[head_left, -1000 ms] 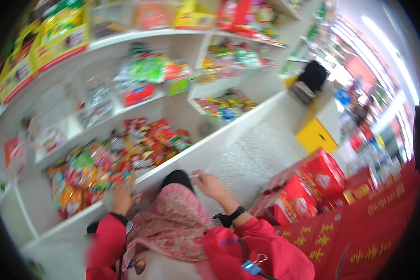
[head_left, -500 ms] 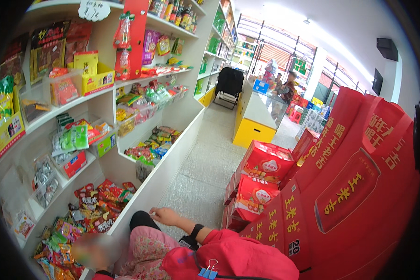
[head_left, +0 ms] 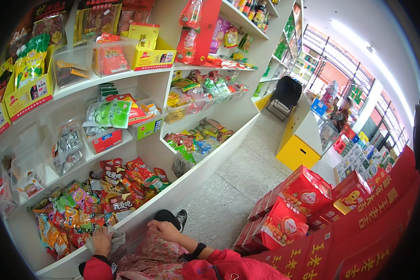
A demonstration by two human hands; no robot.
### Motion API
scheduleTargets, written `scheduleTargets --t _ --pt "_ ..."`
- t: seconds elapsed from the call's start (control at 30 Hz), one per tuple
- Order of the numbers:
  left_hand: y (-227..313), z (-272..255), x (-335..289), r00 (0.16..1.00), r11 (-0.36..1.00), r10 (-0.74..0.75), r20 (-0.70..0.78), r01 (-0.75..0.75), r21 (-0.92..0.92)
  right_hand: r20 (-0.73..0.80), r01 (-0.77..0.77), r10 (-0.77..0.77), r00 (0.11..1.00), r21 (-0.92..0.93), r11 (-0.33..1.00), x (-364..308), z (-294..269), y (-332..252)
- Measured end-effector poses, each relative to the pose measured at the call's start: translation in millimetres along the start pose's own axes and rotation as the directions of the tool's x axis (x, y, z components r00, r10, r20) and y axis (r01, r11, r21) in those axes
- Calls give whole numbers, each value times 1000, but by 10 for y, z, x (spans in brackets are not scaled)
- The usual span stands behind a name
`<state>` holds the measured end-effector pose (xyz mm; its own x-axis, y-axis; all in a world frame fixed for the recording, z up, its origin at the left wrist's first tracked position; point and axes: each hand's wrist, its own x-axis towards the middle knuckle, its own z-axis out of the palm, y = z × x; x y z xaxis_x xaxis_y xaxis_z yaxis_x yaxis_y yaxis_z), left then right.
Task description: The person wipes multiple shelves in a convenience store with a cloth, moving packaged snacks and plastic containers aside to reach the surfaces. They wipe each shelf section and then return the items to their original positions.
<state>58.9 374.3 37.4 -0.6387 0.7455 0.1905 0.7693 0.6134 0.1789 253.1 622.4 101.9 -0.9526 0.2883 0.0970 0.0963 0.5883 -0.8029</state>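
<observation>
My left hand [head_left: 101, 241] rests on the front rim of the white snack bin [head_left: 147, 211], its fingers closed round a grey cloth [head_left: 118, 237]. Just behind that hand lie several colourful snack packets [head_left: 74, 217] heaped in the bin. My right hand [head_left: 166, 230] is held over my lap beside the dark knee, with fingers loosely curled and nothing visible in them. A black band [head_left: 199, 250] circles the right wrist. Floral cloth [head_left: 149, 254] covers my lap.
White shelves [head_left: 121, 77] with packets and clear tubs rise at left. Red gift boxes [head_left: 284, 224] are stacked on the right, by large red cartons [head_left: 359, 242]. Farther off stand a black folding chair [head_left: 285, 95] and a yellow-fronted counter [head_left: 297, 151]. People are at the back.
My view has turned left and nearer the shelves. The left hand, blurred before, now shows clearly with the cloth on the rim. My right hand's fingers have curled in, and a shoe has appeared.
</observation>
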Motion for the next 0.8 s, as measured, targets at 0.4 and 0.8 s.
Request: scheduleTargets --t 0.4,0.8 --pt "-184 207 177 938 945 -321 129 327 -29 161 -111 58 985 345 932 152 745 304" --pt "-342 226 263 924 926 -336 183 360 -117 286 -360 222 932 658 661 68 1014 750"
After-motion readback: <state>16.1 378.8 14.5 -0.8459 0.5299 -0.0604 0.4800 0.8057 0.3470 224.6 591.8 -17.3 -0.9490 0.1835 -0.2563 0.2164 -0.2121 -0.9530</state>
